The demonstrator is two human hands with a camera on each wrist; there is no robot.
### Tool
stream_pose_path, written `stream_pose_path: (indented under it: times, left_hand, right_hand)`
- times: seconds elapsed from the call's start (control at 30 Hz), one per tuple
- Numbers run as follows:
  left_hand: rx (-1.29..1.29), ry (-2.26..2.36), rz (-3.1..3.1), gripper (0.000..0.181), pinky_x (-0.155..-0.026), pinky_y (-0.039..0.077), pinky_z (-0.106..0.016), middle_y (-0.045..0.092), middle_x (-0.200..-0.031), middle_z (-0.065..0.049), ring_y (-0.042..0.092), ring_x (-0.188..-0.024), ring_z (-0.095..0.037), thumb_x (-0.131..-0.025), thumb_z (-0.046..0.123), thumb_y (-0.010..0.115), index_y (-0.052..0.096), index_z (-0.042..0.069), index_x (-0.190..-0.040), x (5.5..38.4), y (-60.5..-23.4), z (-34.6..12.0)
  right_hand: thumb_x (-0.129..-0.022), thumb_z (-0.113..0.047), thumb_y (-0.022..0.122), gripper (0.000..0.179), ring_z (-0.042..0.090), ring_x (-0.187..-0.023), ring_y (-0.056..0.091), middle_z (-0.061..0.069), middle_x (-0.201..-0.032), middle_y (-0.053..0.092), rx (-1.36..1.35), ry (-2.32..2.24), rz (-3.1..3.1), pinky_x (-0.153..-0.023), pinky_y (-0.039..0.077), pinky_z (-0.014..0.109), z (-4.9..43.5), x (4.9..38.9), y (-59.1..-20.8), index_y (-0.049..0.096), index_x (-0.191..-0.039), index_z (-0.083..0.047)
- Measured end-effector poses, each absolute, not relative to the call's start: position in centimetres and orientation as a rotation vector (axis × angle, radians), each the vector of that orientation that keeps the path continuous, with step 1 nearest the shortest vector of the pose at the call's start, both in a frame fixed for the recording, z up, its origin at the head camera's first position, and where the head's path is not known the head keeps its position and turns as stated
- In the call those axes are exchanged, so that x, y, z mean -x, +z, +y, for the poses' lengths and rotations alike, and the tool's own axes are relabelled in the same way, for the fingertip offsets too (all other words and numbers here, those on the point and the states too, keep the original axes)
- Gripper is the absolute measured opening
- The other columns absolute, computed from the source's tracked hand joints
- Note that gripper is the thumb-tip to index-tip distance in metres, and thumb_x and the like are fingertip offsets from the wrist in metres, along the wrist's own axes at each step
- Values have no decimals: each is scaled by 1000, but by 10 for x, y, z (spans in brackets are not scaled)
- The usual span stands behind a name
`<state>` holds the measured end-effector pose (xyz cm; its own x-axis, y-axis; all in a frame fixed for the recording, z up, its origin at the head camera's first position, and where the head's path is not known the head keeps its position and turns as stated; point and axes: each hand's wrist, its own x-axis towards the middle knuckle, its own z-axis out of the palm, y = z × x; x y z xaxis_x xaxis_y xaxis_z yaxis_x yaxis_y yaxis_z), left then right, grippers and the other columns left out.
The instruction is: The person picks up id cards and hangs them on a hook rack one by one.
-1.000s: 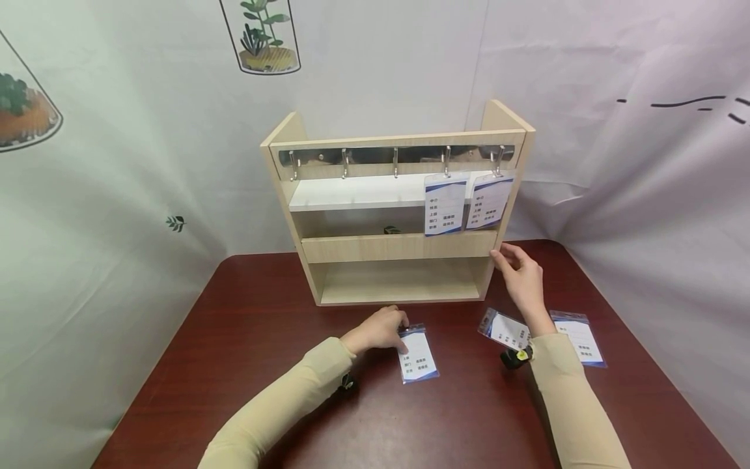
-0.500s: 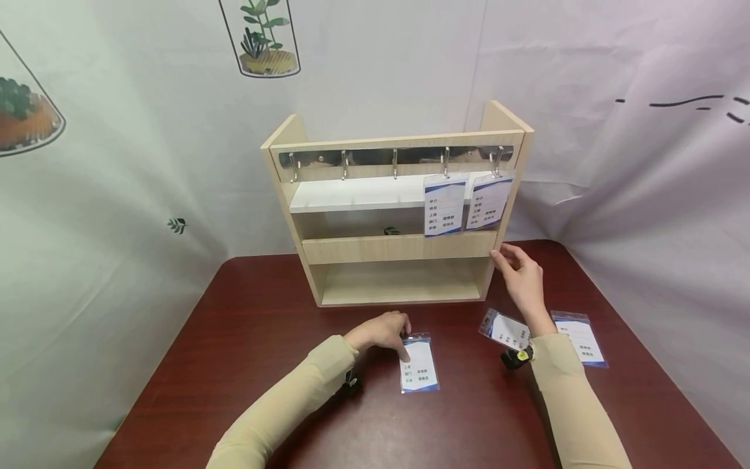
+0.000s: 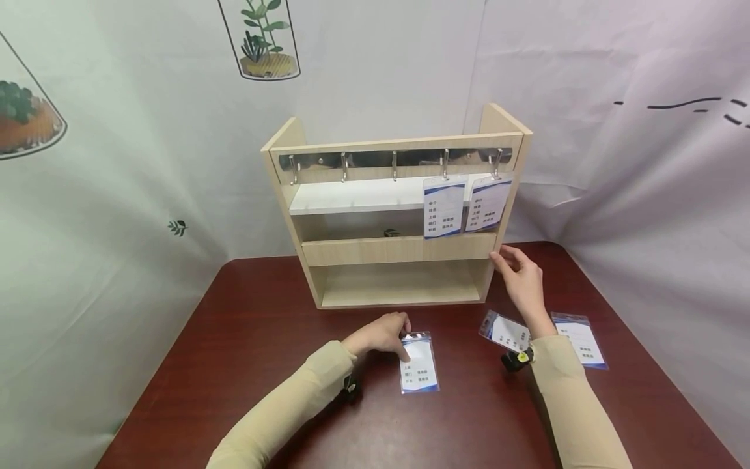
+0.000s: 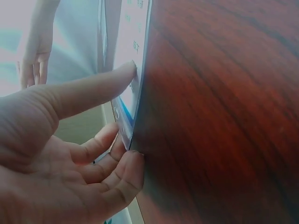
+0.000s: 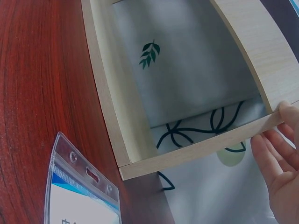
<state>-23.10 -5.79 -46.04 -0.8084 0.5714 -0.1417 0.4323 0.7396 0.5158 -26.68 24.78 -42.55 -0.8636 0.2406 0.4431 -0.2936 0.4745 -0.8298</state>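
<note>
A clear-sleeved ID badge (image 3: 418,367) lies on the table in front of the wooden shelf rack (image 3: 398,250). My left hand (image 3: 383,331) is at its upper left; in the left wrist view the thumb (image 4: 100,91) presses on the badge's printed face while the fingers curl at its slotted end. My right hand (image 3: 520,277) pinches the rack's right side panel, thumb in front and fingers behind, as the right wrist view shows. Two more badges, a left one (image 3: 443,207) and a right one (image 3: 487,205), hang from the rack's two rightmost hooks.
On the table's right lie a tilted badge (image 3: 505,331) and another badge (image 3: 582,341), both partly behind the right forearm. Metal hooks (image 3: 344,167) line the rack's top rail, the left three bearing nothing. A printed white curtain (image 3: 146,163) surrounds the dark red table (image 3: 234,339).
My left hand and the badge under it slid slightly toward me between the first two frames, then stayed put. The right hand keeps its hold on the rack.
</note>
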Motion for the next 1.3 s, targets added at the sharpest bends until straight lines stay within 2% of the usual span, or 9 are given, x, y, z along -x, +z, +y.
stream_pose_path:
  times: [0.23, 0.5, 0.8, 1.07, 1.3]
  left_hand:
    - [-858, 811, 2668, 38, -73, 46, -25, 62, -86, -4, 52, -75, -11, -68, 3, 88, 60, 4, -95, 230, -456, -62]
    - [-881, 961, 2644, 31, -73, 48, -26, 66, -90, -11, 58, -80, -16, -77, 1, 84, 61, 2, -97, 232, -446, -66]
    - [-943, 1111, 2606, 28, -70, 48, -23, 58, -80, 1, 55, -75, -9, -81, -3, 79, 57, 5, -96, 234, -436, -73]
    - [-944, 1186, 2577, 22, -72, 52, -25, 62, -81, 2, 61, -78, -8, -87, 0, 76, 58, 7, -97, 232, -428, -79]
    - [-925, 1228, 2593, 20, -67, 51, -25, 65, -81, 1, 62, -75, -8, -87, 1, 76, 59, 8, -93, 229, -425, -81]
  right_hand:
    - [-98, -36, 68, 46, -15, -76, 59, 20, -109, 73, -39, 1389, -2211, -71, 47, 7, 248, 266, -425, 66, -126, 0]
    - [-98, -34, 68, 44, -14, -76, 61, 21, -109, 73, -69, 1398, -2183, -70, 49, 7, 248, 267, -426, 67, -125, 0]
    - [-98, -33, 68, 43, -12, -77, 62, 20, -109, 73, -81, 1398, -2183, -70, 49, 8, 249, 269, -427, 67, -125, 0]
    - [-98, -34, 68, 43, -10, -77, 63, 20, -109, 73, -77, 1387, -2189, -70, 49, 7, 250, 268, -427, 67, -125, 0]
    - [-97, -34, 69, 44, -10, -77, 63, 19, -109, 73, -67, 1383, -2197, -70, 48, 7, 249, 267, -426, 67, -125, -1]
